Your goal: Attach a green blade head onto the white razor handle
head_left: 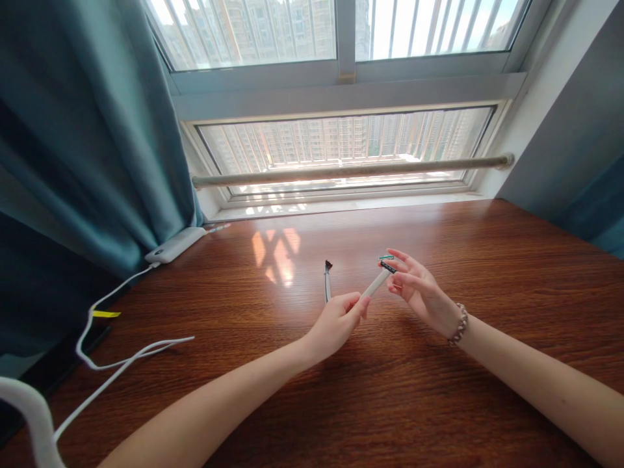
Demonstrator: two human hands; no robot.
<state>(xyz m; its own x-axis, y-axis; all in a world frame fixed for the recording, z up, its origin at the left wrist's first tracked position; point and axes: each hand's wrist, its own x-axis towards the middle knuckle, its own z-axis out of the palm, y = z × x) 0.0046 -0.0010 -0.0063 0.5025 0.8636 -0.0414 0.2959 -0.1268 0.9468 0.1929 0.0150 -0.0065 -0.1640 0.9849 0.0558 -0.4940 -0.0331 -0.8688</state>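
Observation:
My left hand (341,318) is closed, thumb and fingers pinching a slim pale strip (376,284) with a black, light-spotted end. It points up and to the right, above the wooden table. My right hand (416,286) has its thumb and fingers bent round that black end; the exact contact is partly hidden. A small green piece (386,258) shows by the right fingertips; whether it joins the strip, I cannot tell. Behind my left hand, a second slim grey-white piece (327,283) with a dark, ragged tip sticks up; its lower part is hidden.
On the left of the brown table (273,416), a white power bank-like block (176,245) has a white cable (129,359) trailing from it. A yellow tag (106,314) is near the cable. Blue curtain (112,130) hangs left; a rail (351,171) crosses the window.

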